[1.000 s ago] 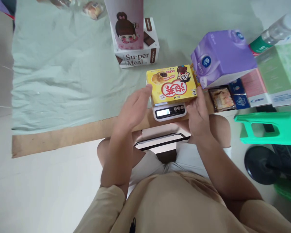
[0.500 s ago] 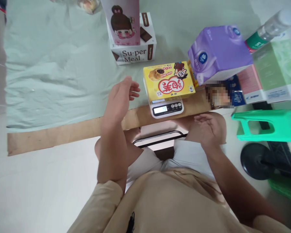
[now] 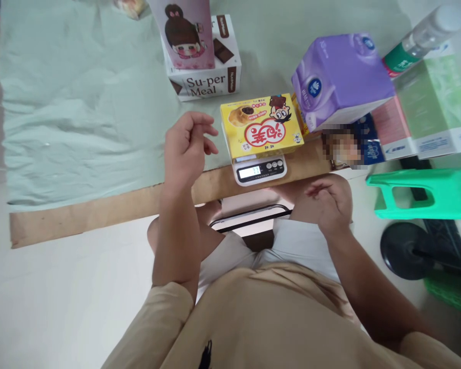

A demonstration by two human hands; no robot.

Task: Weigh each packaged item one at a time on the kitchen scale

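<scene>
The yellow snack box (image 3: pixel 262 125) is lying flat on the small white kitchen scale (image 3: pixel 259 169), its printed face up, and neither hand is touching it; sitting free like this, its whole weight is resting on the platform, and the lit display is showing below the box's near edge. The scale is standing on a strip of brown cardboard (image 3: pixel 100 212), just ahead of the person's knees.

The left hand (image 3: pixel 185 148) is hovering just to the left of the box, empty, fingers loosely curled and a little apart. The right hand (image 3: pixel 328 202) is hanging lower, nearer the body and to the right of the scale, also empty, fingers half curled over the knee. Both are standing apart from box and scale.

Beyond the left hand a white "Su-per Meal" carton (image 3: pixel 205 82) is sitting on the pale green sheet (image 3: pixel 72 113), with a pink carton with a cartoon girl (image 3: pixel 184 31) standing on it. Ahead of the right hand a purple tissue pack (image 3: pixel 340 77) is crowding the box's right edge, nearly touching it, with more boxes (image 3: pixel 426 113) and a clear bottle (image 3: pixel 422 38) stacked farther right. A green plastic stool (image 3: pixel 426 192) is lying to the right of the right hand.

The right side is tight. To the left of the left hand, sheet and cardboard are giving wide open room, and the gap between box and carton is leaving a path forward.
</scene>
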